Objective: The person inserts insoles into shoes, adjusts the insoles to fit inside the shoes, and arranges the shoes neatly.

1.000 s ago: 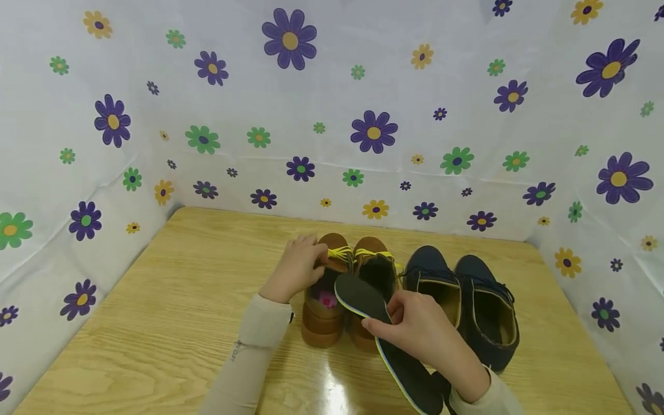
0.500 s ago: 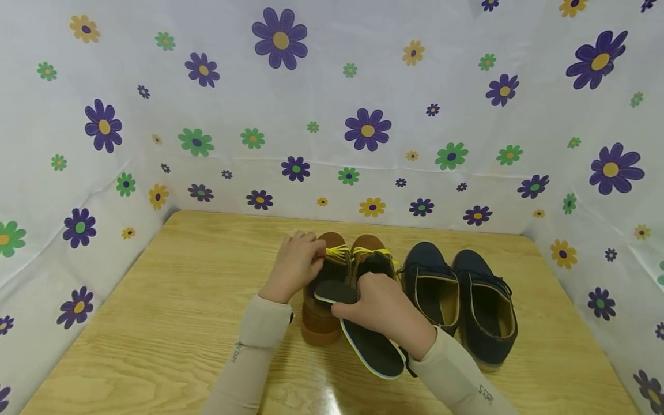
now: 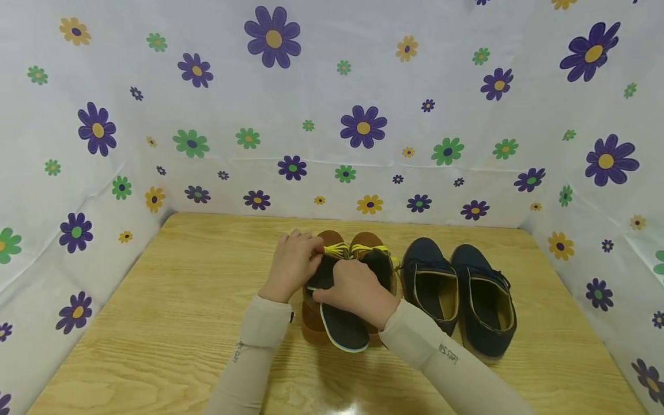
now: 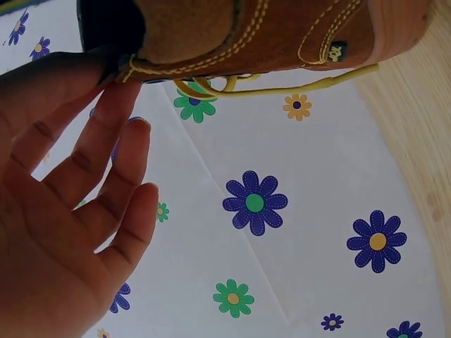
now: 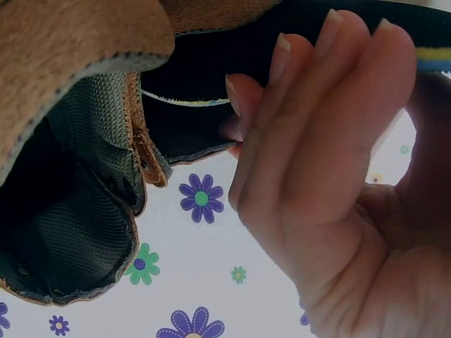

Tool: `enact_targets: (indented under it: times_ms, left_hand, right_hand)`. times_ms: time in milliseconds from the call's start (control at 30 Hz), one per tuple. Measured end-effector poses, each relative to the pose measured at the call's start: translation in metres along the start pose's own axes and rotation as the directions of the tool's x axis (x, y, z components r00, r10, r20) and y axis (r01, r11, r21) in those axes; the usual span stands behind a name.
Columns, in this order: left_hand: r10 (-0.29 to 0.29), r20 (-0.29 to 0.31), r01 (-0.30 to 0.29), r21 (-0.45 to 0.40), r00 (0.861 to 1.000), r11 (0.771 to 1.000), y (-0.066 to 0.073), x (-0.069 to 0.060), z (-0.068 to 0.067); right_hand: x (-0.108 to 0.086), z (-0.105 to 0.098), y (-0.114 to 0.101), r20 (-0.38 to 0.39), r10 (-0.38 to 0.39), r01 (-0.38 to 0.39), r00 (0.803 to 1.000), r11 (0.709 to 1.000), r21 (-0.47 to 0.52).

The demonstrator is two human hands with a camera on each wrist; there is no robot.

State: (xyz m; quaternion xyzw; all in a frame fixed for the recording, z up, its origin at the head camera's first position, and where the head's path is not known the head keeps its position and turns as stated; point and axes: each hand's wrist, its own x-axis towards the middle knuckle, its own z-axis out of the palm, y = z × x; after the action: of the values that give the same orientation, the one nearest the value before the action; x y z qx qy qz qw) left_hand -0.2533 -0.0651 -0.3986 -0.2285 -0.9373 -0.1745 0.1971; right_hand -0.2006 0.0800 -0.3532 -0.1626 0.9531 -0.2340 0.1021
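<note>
A black insole [image 3: 344, 331] with a pale edge is in my right hand [image 3: 358, 293], thumb on one side and fingers on the other. Its front part lies inside the opening of the left brown shoe [image 3: 313, 325], while the heel end sticks out behind, tilted. The right wrist view shows a yellow and blue stripe along the insole [image 5: 431, 24]. My left hand [image 3: 293, 265] pinches the edge of the same shoe's opening near the yellow laces [image 3: 337, 249]; its other fingers are loosely bent in the left wrist view. The right brown shoe [image 3: 365, 238] is partly hidden by my right hand.
A pair of navy shoes, a left one [image 3: 424, 253] and a right one [image 3: 467, 259], stands to the right on the wooden table [image 3: 171, 323]. A white flowered cloth [image 3: 311, 86] surrounds the table at the back and sides.
My right hand has moved left and slightly away from me, bringing the insole from above the right brown shoe into the left one's opening. The left hand keeps its hold on the shoe.
</note>
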Motion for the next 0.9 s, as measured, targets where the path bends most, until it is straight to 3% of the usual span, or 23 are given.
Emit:
enact_targets:
  times_ms: [367,700,800,900]
  left_hand:
    - [-0.018,0.013,0.018,-0.013,1.0,1.0,0.0,0.001,-0.002]
    - [-0.006,0.004,0.006,-0.017,1.0,1.0,0.001,-0.001,-0.002]
    - [0.005,-0.014,-0.005,-0.017,1.0,1.0,0.001,-0.001,0.0]
    - [0.012,-0.033,-0.013,-0.024,0.999,1.0,0.001,-0.001,0.001]
  right_hand:
    - [0.013,0.004,-0.005,0.012,0.015,-0.014,1.0,0.996,-0.086]
    - [0.021,0.015,-0.003,-0.036,0.044,-0.049,0.998,0.988,-0.148]
    - [0.015,0.022,-0.006,-0.082,0.049,-0.068,0.995,0.965,-0.253]
    - [0.003,0.029,-0.011,-0.164,0.01,-0.077,0.986,0.91,-0.408]
